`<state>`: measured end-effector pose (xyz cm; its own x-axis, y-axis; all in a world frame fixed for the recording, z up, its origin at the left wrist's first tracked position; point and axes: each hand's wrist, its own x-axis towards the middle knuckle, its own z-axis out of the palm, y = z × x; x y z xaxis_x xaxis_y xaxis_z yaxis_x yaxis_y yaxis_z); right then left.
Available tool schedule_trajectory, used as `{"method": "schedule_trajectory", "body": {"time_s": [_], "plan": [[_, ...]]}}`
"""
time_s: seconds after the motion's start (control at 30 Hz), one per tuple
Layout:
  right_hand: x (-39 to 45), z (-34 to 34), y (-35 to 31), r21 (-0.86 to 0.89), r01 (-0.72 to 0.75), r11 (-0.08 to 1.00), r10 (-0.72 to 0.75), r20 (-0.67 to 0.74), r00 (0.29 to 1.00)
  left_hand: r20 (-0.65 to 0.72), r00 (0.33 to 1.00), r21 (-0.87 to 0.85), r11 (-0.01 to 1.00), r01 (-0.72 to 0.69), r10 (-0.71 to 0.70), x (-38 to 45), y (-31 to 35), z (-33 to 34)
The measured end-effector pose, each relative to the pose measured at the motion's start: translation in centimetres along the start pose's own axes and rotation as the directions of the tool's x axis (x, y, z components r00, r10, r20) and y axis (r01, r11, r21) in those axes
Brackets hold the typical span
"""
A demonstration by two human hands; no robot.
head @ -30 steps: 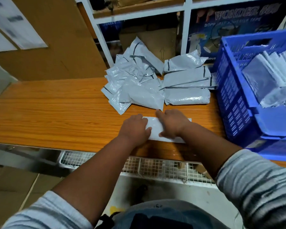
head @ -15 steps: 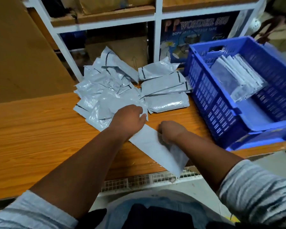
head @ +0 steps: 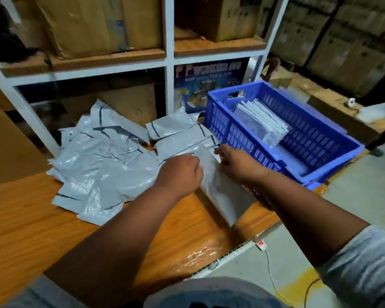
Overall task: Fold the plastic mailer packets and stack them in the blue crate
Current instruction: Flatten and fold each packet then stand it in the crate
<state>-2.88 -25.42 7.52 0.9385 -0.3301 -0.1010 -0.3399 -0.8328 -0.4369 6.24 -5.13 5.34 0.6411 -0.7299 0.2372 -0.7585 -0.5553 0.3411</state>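
Here the left hand (head: 182, 172) is curled, its fingers gripping the upper left edge of a grey mailer packet (head: 220, 190). The right hand (head: 236, 165) holds the same packet along its upper right edge, fingers bent around the plastic. The packet runs lengthwise between the two hands, its lower end toward the near edge of the bench (head: 31, 230); whether it lies on the bench or is raised off it cannot be told.

A loose pile of unfolded mailers (head: 102, 158) lies just left of the left hand, spread toward the far edge of the bench. A few more mailers (head: 171, 127) lie behind both hands, close to the left wall of the blue crate (head: 222, 130).

The crate sits at the right end of the bench, touching or nearly touching the right wrist. Inside it, a stack of folded packets (head: 260, 121) leans toward the far end.

Behind the bench stands a white shelf frame (head: 169, 63) holding cardboard boxes (head: 93, 23) and a printed tape carton (head: 211, 74). A power strip (head: 261, 244) lies along the near right edge of the bench.
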Motion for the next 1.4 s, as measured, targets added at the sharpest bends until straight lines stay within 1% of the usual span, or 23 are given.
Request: {"method": "schedule_trajectory", "body": {"time_s": [0.1, 0.23, 0.37, 0.5, 0.6, 0.73, 0.8, 0.93, 1.03, 1.13, 1.27, 1.4], "plan": [[1.5, -5.5, 0.0, -0.061, -0.011, 0.998, 0.005, -0.106, 0.994, -0.036, 0.998, -0.048, 0.997, -0.059, 0.057, 3.5, 1.7, -1.1], [4.0, -11.9, 1.6, -0.103, -0.003, 0.995, -0.021, -0.231, 0.973, -0.082, 0.988, -0.045, 0.99, -0.134, 0.13, 9.3, 4.3, -2.2], [7.5, -15.6, 5.5, -0.107, 0.02, 0.994, -0.047, -0.261, 0.964, -0.073, 0.985, 0.01, 0.988, -0.153, 0.153, 14.8, 6.8, -2.2], [10.9, -17.6, 10.0, -0.072, 0.021, 0.997, -0.04, -0.262, 0.964, -0.027, 0.988, 0.064, 0.986, -0.151, 0.153, 18.8, 9.7, -1.0], [13.6, -18.3, 13.5, -0.076, 0.008, 0.997, -0.025, -0.234, 0.972, 0.031, 0.993, 0.11, 0.987, -0.12, 0.118, 21.3, 11.1, 0.6], [17.6, -17.9, 17.6, -0.143, 0.038, 0.989, -0.064, -0.188, 0.98, 0.074, 0.997, 0.206, 0.978, -0.041, 0.026, 23.6, 11.5, 3.5], [19.4, -17.1, 18.9, -0.181, 0.069, 0.981, -0.094, -0.137, 0.986, 0.081, 0.997, 0.253, 0.968, -0.006, -0.015, 24.1, 11.4, 4.6], [21.5, -14.9, 20.4, -0.249, 0.083, 0.965, -0.108, -0.087, 0.99, 0.057, 0.998, 0.311, 0.95, 0.01, -0.03, 24.7, 11.1, 5.9], [22.3, -13.7, 20.6, -0.333, 0.107, 0.937, -0.118, -0.014, 0.993, 0.036, 0.998, 0.324, 0.945, 0.041, -0.056, 24.8, 11.0, 6.3], [22.8, -13.1, 20.9, -0.406, 0.136, 0.904, -0.147, 0.003, 0.989, 0.014, 0.997, 0.317, 0.946, 0.062, -0.07, 24.8, 11.0, 6.6], [23.1, -12.5, 21.1, -0.427, 0.144, 0.893, -0.153, 0.012, 0.988, -0.014, 0.996, 0.291, 0.953, 0.087, -0.087, 24.7, 10.9, 6.9], [23.2, -12.3, 21.1, -0.419, 0.138, 0.898, -0.158, -0.014, 0.987, -0.008, 0.995, 0.286, 0.954, 0.095, -0.097, 24.4, 10.8, 6.8]]}}
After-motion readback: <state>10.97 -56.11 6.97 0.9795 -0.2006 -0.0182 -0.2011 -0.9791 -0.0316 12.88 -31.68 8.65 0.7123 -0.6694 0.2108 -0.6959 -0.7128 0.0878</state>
